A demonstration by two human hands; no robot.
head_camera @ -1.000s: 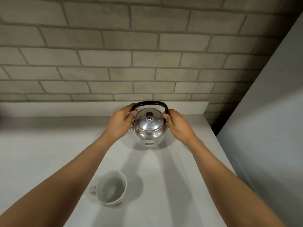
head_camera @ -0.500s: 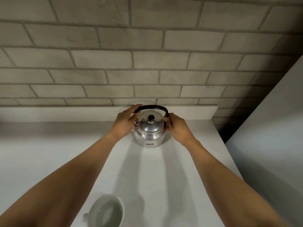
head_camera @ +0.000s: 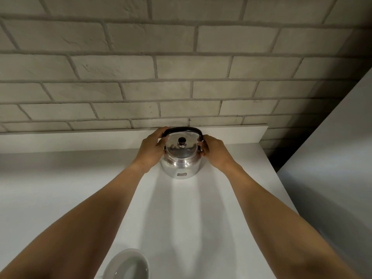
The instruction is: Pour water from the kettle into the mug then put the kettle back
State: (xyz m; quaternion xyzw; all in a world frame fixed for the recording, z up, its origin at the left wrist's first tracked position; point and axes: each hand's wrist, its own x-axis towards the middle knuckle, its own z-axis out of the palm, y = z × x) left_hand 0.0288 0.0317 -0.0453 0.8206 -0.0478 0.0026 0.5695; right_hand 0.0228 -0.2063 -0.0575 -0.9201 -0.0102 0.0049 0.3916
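Observation:
A shiny steel kettle with a black arched handle and black lid knob stands upright on the white counter, close to the back ledge. My left hand grips its left side at the handle's base. My right hand holds the right side the same way. The white mug sits at the bottom edge of the view, near my left forearm, cut off by the frame. Its inside looks pale and I cannot tell the water level.
A grey brick wall rises behind a low white ledge. A tall white panel bounds the counter on the right, with a dark gap at the back corner.
The view has tilted upward, so the mug has slid to the bottom edge. The kettle has moved back toward the ledge, both hands still on it.

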